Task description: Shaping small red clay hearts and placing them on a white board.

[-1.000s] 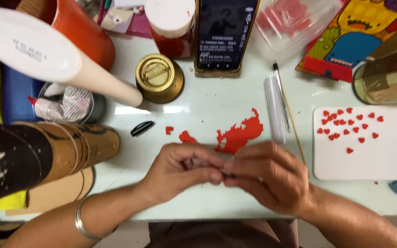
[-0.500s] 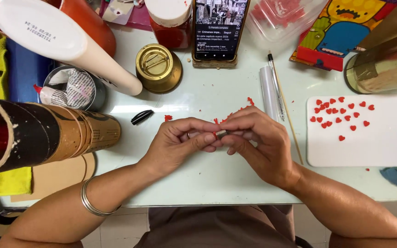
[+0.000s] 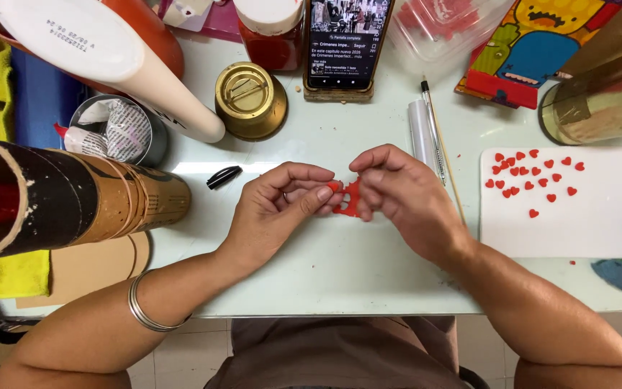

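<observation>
My left hand (image 3: pixel 275 205) and my right hand (image 3: pixel 404 198) meet over the middle of the white table (image 3: pixel 340 274). Between their fingertips they pinch a thin red sheet (image 3: pixel 348 199) with cut-out holes. My left thumb and forefinger press a small red piece at its left edge. To the right lies a white board (image 3: pixel 577 223) dotted with several small red hearts (image 3: pixel 534 176). A silver bangle (image 3: pixel 142 306) circles my left wrist.
A phone (image 3: pixel 343 39) stands propped at the back, a brass-coloured lid (image 3: pixel 250 97) to its left. A white tube and thin brush (image 3: pixel 426 130) lie beside my right hand. A brown cardboard cylinder (image 3: pixel 73 198), a small black cap (image 3: pixel 223 176) and a gold tin (image 3: pixel 606 97) crowd the edges.
Both hands have stayed joined mid-table. The red sheet, mostly hidden under my fingers before, now shows between the fingertips.
</observation>
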